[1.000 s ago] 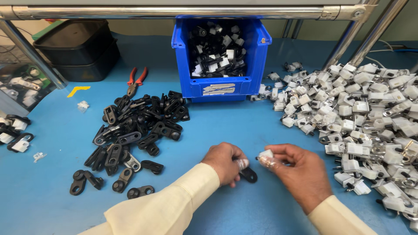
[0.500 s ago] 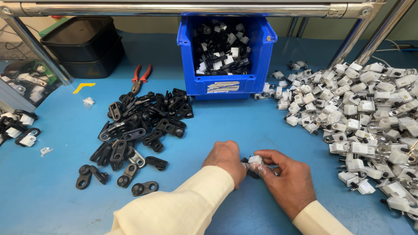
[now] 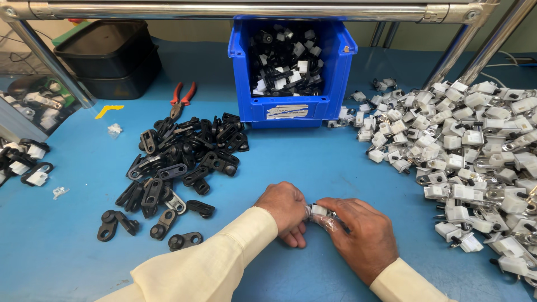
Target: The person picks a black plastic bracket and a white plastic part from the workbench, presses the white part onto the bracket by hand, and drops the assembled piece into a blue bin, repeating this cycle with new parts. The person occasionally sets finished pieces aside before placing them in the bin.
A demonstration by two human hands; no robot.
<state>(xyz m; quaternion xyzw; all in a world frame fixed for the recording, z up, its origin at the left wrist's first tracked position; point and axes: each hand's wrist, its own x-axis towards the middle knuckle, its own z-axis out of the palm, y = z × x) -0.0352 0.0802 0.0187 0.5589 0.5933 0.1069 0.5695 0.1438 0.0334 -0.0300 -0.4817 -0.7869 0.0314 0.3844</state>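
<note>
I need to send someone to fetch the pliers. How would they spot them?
Start at the blue bin at the back of the blue table. Just left of it, above the pile of black parts, lie the pliers: the only thing with red handles.

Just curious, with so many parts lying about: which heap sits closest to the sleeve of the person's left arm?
The heap of black parts, spread left of the blue bin. The heap of white parts lies on the far right, beyond the right hand.
</note>
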